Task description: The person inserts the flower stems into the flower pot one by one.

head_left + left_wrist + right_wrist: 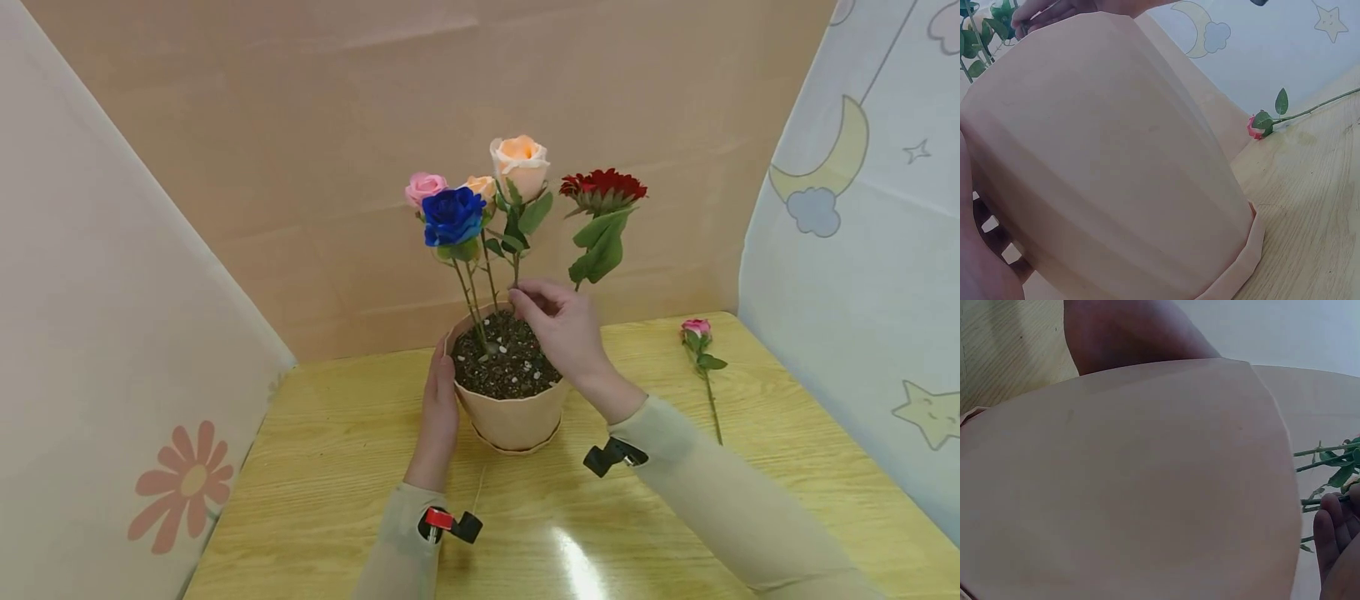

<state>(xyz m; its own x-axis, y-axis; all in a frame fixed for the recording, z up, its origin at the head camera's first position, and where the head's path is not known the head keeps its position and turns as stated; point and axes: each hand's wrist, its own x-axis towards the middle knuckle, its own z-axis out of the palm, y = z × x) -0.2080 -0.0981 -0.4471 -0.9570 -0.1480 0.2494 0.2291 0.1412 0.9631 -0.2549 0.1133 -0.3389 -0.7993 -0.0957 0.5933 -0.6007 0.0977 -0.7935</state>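
Note:
My right hand [562, 329] pinches the stem of a tall peach rose [521, 171] above dark soil [517, 367] in a beige flowerpot [517, 421]. Against the pot's left wall rests my left hand [441, 400], its thumb side near the rim; some fingers are hidden. A blue rose [453, 217], a pink rose [426, 188] and a smaller peach rose [480, 187] stand on stems at the pot's left. Behind the right hand rises a red flower [603, 192]; its lower stem is hidden. In the left wrist view, the pot wall [1110, 137] fills most of the frame.
A pink rose [697, 329] with a green stem lies on the wooden table [337, 442], right of the pot. The pot stands in a matching saucer [517, 452]. Beige cloth [337, 167] hangs behind, with patterned panels at both sides.

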